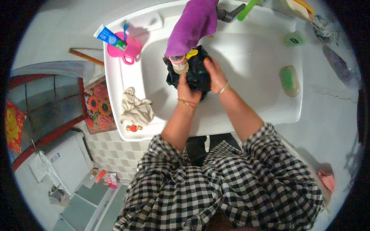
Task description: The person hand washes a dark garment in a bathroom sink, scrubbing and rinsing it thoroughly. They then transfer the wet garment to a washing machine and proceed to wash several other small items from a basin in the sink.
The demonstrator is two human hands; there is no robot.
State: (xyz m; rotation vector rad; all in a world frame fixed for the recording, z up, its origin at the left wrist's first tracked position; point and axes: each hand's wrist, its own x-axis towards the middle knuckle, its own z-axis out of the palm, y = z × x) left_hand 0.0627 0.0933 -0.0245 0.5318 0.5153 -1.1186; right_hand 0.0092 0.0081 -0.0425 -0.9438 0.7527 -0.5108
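My left hand [187, 91] and my right hand [214, 74] grip a crumpled, shiny black item [198, 73] from its near and right sides. Whether it is plastic or wet cloth is hard to tell. They hold it over the basin of a white washbasin [248, 86], right below the tap spout [179, 65]. A purple cloth [193, 26] wraps the tap and hides most of its body. Something small and yellow [192, 53] shows beside the spout, against the black item. I wear a gold-coloured bracelet on the left wrist and a pale one on the right.
Along the left ledge stand a pink mug [134, 47] with a toothpaste tube [108, 37] and a crumpled beige cloth [137, 108]. A soap dish [290, 81] with green soap and a pale green bar [294, 39] lie at right. The tap lever [232, 14] sticks out behind.
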